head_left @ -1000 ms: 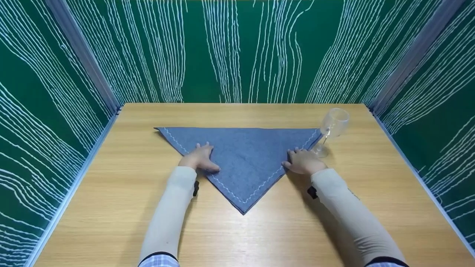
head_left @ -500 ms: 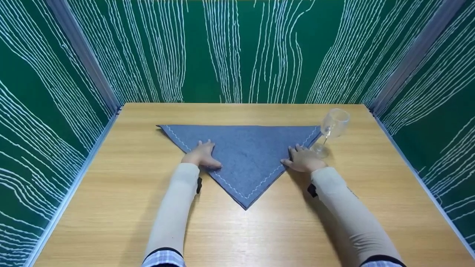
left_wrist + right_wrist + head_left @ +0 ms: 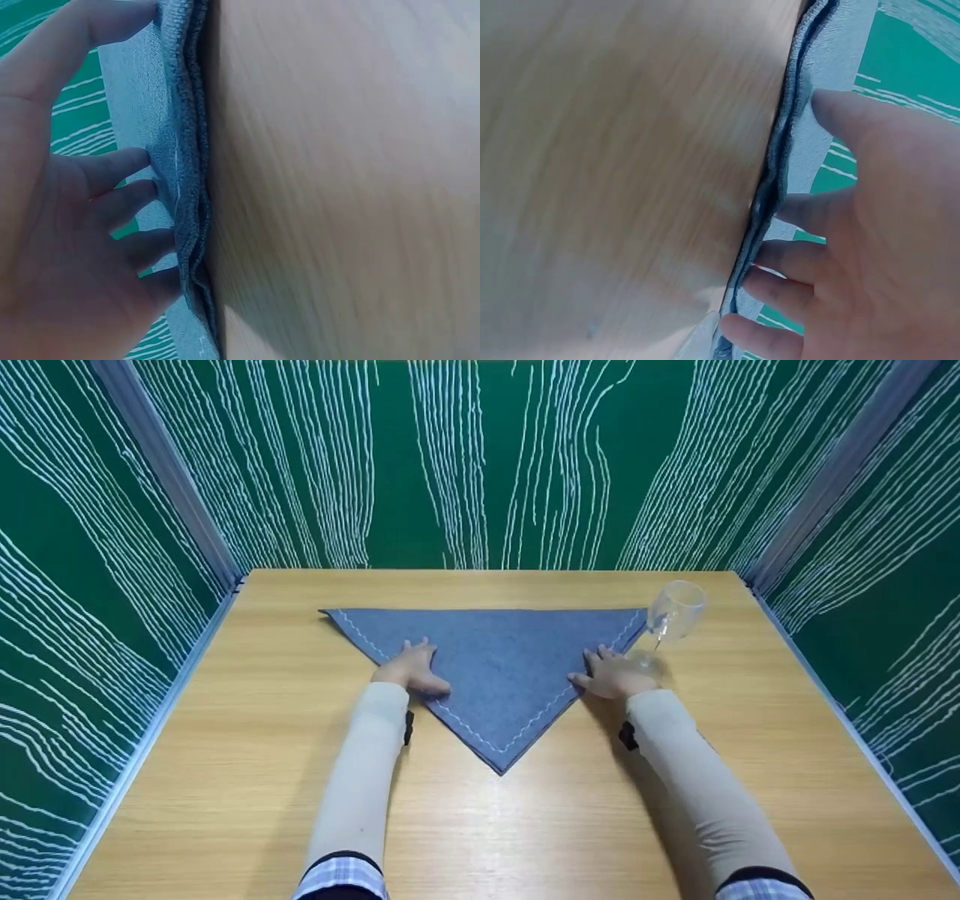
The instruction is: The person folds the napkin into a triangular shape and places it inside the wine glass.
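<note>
A blue-grey cloth [image 3: 510, 675], folded into a triangle with a light stitched line near two edges, lies flat with its point toward me. My left hand [image 3: 414, 667] rests on its left slanting edge, thumb and fingers spread. On the opposite slanting edge lies my right hand [image 3: 613, 673], fingers extended over the border. Both wrist views show the layered cloth edge [image 3: 187, 135] under the fingertips [image 3: 750, 334]. A clear stemmed wine glass [image 3: 676, 611] stands upright at the cloth's right corner, its foot right by my right hand's fingers.
The light wooden table [image 3: 225, 780] carries the cloth and the glass. Green panels with white wavy lines [image 3: 525, 457] rise along its back and both sides, with grey posts [image 3: 832, 472] at the far corners.
The cloth has slid away from me and slightly right, its near point farther up the table. Both hands have moved along with it, the left also rightward. The glass has stayed put.
</note>
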Tool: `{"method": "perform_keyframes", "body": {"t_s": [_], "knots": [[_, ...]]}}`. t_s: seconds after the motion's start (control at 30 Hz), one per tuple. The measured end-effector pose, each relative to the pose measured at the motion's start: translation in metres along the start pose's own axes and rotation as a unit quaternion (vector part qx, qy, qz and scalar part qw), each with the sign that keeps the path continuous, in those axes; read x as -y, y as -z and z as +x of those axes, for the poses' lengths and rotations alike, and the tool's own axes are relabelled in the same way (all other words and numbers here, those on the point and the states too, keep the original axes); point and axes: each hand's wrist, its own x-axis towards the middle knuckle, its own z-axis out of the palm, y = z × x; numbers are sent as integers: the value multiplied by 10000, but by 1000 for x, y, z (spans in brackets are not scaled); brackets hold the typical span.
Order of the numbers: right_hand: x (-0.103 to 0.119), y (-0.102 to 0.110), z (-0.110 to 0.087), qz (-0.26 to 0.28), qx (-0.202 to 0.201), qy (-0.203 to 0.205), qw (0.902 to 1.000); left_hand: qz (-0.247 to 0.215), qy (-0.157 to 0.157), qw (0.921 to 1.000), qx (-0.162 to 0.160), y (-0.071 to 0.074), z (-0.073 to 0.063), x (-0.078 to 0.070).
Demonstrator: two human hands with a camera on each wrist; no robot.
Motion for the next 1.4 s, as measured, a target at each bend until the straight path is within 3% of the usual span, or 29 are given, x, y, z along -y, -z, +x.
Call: {"method": "perform_keyframes", "body": {"t_s": [0.17, 0.37, 0.57, 0.87, 1.1, 1.3, 1.4], "knots": [[-4, 0, 5, 20, -45, -26, 10000, 27, 64, 10000, -36, 0, 3, -2], [-5, -1, 3, -226, -131, -110, 9996, 23, -89, 9999, -98, 0, 3, 1], [-4, 2, 2, -339, -137, -177, 9992, -86, -337, 9991, -257, 0, 0, 4], [10, -2, 0, -148, -324, 181, 9992, 45, -1005, 9946, -267, -6, -14, 2], [30, -13, -8, -74, -850, 1248, 9885, 454, -1360, 9896, -112, -21, -37, -18], [46, -24, -23, 97, -1072, 2363, 9657, 636, -1658, 9841, 18, -36, -62, -35], [53, -30, -32, -8, -1199, 2788, 9528, 875, -1972, 9764, 38, -43, -73, -41]]}}
